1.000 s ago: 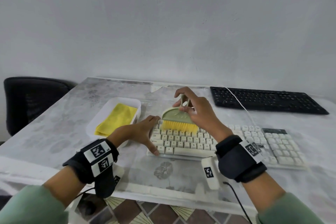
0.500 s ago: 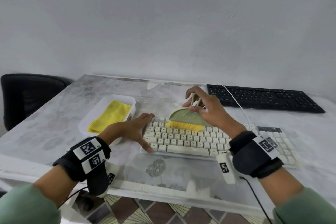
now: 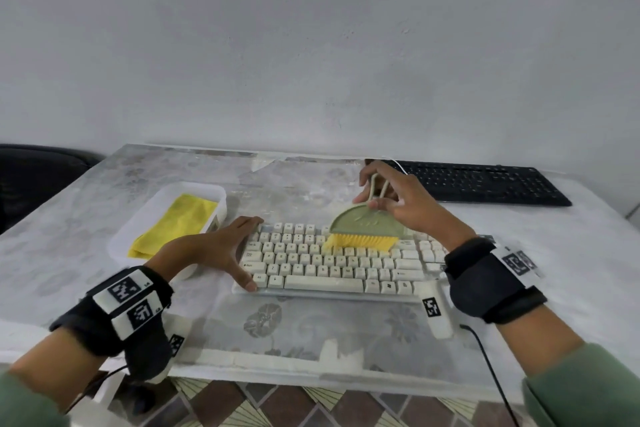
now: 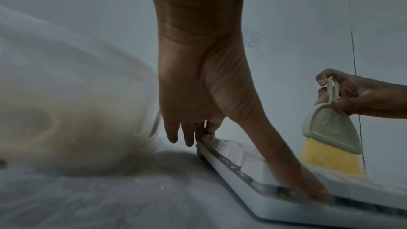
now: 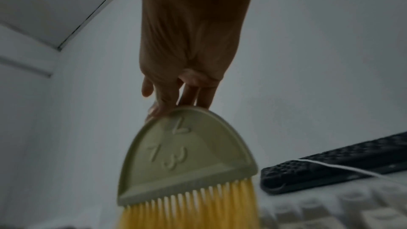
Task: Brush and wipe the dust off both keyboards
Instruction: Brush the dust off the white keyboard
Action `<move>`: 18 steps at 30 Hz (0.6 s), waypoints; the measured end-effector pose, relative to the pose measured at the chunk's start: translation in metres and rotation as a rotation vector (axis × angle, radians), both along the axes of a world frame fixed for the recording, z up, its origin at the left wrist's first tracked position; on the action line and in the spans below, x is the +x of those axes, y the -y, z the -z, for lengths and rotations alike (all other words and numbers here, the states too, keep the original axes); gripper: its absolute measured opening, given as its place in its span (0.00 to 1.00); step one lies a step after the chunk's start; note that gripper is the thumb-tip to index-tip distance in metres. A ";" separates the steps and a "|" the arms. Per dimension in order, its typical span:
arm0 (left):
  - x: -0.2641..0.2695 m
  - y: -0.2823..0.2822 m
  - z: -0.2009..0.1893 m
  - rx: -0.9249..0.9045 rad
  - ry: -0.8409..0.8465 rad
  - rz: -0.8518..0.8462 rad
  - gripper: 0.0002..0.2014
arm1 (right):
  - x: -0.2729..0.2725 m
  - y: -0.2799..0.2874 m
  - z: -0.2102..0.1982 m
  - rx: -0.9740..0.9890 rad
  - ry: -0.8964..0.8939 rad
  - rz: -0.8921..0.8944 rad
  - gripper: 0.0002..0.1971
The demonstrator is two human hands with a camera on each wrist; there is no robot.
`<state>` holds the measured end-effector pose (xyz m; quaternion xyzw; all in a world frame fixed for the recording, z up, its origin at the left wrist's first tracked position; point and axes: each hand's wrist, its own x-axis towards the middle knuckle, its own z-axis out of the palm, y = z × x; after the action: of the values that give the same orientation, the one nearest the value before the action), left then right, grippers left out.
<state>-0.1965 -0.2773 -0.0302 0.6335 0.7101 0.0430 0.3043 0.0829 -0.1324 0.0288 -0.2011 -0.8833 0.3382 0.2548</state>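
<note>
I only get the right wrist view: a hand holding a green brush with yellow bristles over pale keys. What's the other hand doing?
Observer: The left hand lies flat against the white keyboard's left end, thumb at its front corner.
Operator: Is there anything around for wiping?
Observer: A yellow cloth lies in a white tray just left of that keyboard.
Operator: Where on the keys is the brush working?
Observer: The brush has its bristles on the upper rows, about halfway along the keyboard.
</note>
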 end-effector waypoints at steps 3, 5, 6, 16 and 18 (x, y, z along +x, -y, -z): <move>0.002 0.000 -0.001 0.009 -0.004 0.001 0.83 | 0.004 -0.001 0.002 -0.028 -0.100 0.026 0.20; 0.003 0.000 -0.003 0.005 -0.006 0.002 0.83 | 0.014 -0.003 0.010 -0.023 -0.114 0.068 0.20; 0.003 0.000 -0.003 0.001 -0.007 0.000 0.83 | 0.021 -0.005 0.013 -0.029 -0.098 0.080 0.20; 0.007 0.000 -0.007 -0.022 -0.029 0.002 0.83 | 0.048 -0.019 0.012 -0.022 -0.139 0.116 0.19; 0.008 0.000 -0.008 -0.029 -0.028 0.004 0.83 | 0.063 -0.023 0.016 -0.048 -0.112 0.139 0.18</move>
<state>-0.1884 -0.2770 -0.0223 0.6307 0.7137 0.0234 0.3038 0.1462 -0.1092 0.0125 -0.2485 -0.8434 0.3513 0.3217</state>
